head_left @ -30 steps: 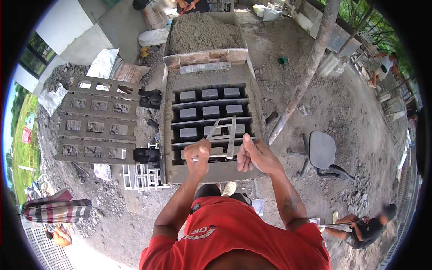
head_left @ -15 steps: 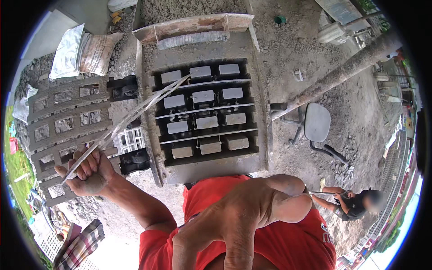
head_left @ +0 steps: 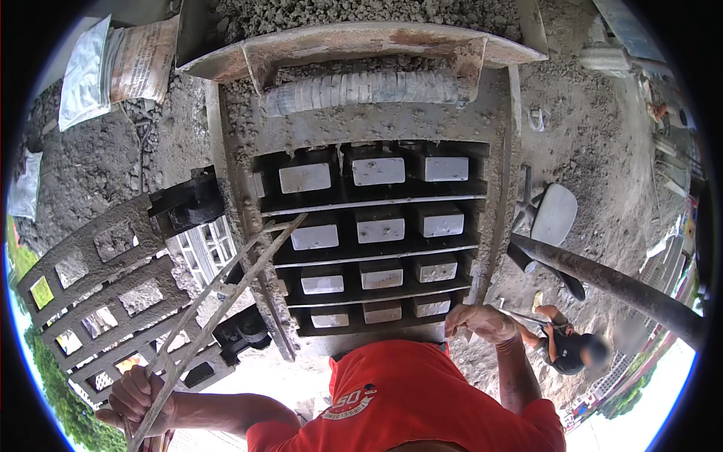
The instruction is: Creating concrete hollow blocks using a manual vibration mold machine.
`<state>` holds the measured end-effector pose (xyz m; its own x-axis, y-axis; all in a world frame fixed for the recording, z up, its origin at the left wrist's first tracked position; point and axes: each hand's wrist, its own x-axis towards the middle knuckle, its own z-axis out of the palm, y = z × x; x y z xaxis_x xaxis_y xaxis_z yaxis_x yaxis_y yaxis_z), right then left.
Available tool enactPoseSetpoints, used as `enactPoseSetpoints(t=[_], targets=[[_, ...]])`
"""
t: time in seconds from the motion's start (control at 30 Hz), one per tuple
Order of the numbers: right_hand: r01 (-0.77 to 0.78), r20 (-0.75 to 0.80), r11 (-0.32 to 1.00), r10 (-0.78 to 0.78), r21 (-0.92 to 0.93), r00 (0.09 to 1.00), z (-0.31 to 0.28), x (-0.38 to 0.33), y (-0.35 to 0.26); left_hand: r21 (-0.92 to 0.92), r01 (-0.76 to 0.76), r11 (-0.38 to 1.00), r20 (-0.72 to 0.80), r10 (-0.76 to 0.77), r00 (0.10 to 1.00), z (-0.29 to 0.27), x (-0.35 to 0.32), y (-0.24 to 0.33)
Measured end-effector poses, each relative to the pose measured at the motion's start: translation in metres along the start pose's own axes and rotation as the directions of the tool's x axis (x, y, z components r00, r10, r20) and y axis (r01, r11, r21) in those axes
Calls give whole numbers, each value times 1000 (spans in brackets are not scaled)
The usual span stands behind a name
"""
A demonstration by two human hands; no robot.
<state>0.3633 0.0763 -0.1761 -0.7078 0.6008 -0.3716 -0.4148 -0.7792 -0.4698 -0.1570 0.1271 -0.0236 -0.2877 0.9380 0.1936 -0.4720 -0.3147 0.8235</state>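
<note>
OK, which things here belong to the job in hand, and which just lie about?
Likely in use: metal frame, in the left hand; block mould, beside the right hand; slotted panel; grey mix.

Likely lying about: sacks; grey chair.

Bare grey ground, dusty and strewn with rubble, spreads ahead and to the right of the right fingers, with a grey-seated chair on it. Far ahead of the left fingers is a grey wall; greenery shows to their left. Bright daylight glares behind and right of the right fingers.
</note>
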Motion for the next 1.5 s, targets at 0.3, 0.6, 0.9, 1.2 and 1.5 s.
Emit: enactPoseSetpoints(t=[0.3,0.6,0.9,1.2,1.5], targets=[[-18,-669,999,44,46,742,-48,-133,-6,-10,134,991,-12,-134,991,-15,38,-15],[255,-310,352,-932,-901,188,0,-88,-164,97,148,984,172,-163,971,10,66,-57],[282,-264,235,-962,-930,-69,-9,-118,-210,98,104,990,218,-124,968,15,47,-154],[261,-261,208,-948,-943,-185,-3,-104,-208,40,-26,999,21,25,999,24,32,-234],[285,-226,192,-970,-939,-94,-16,-118,-207,28,-91,995,13,91,996,-17,24,-237]])
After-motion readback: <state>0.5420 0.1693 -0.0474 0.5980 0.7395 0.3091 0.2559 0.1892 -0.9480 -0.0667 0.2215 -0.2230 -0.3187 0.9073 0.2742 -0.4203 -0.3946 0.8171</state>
